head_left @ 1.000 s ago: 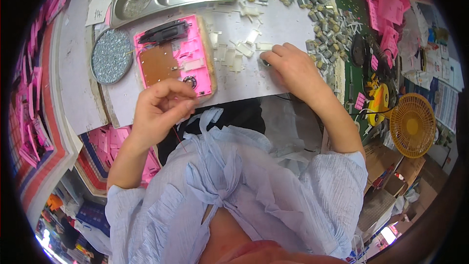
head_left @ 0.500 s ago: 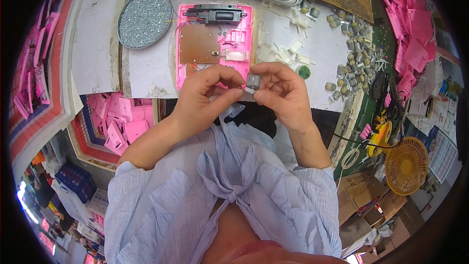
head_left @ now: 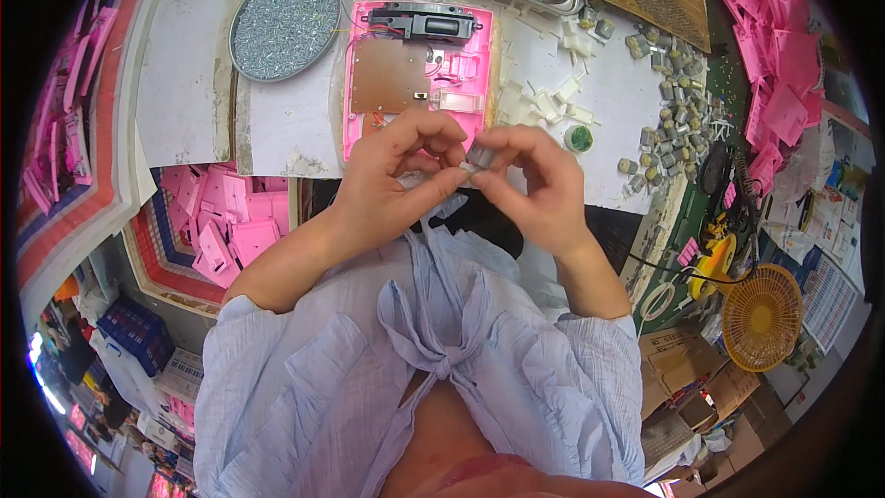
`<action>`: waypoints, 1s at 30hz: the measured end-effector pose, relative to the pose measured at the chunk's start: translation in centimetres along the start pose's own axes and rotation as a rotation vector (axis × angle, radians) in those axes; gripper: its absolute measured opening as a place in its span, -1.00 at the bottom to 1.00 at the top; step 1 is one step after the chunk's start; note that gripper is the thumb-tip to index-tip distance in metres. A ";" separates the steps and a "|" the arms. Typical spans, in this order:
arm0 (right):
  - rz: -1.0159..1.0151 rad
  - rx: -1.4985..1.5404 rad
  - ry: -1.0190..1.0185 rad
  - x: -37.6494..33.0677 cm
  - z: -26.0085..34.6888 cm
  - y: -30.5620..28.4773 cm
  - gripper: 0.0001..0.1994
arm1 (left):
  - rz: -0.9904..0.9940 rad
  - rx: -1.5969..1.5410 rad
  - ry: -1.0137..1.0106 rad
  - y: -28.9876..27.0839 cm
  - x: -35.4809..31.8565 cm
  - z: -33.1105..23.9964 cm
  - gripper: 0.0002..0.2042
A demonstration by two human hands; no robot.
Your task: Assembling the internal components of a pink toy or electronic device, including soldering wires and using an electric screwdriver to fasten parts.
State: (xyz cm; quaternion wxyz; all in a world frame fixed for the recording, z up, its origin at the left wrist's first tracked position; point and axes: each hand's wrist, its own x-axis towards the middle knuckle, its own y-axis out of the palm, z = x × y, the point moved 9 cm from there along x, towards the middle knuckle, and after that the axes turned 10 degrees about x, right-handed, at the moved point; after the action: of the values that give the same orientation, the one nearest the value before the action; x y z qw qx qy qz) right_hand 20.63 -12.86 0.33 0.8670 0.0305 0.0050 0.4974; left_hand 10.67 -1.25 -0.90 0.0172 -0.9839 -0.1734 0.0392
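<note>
A small grey motor [head_left: 479, 155] sits just past the near edge of the desk [head_left: 286, 134], pinched between the thumb and fingers of the right hand [head_left: 542, 186], while the left hand [head_left: 392, 171] brings its narrowed fingertips against the motor's near end, though whether they grip anything cannot be told. Just beyond the hands lies an open pink casing [head_left: 482, 65] with a brown board [head_left: 392, 74] and a black unit [head_left: 424, 25] inside. White plastic parts [head_left: 558, 101], a green round item [head_left: 578, 138] and scattered motors [head_left: 678, 92] lie to its right, a round dish [head_left: 234, 44] of metal pieces [head_left: 286, 26] to its left.
</note>
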 end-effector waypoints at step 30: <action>0.076 0.090 0.111 1.5 0.3 1.3 -0.80 | -0.081 0.449 0.627 -1.8 -0.8 -5.6 -0.78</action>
State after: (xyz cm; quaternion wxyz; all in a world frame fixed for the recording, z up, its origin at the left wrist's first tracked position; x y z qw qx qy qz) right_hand 20.31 -10.91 0.71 0.8436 0.0421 0.0741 0.5301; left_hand 9.77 0.00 4.80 0.2856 -0.9124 -0.1853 -0.2271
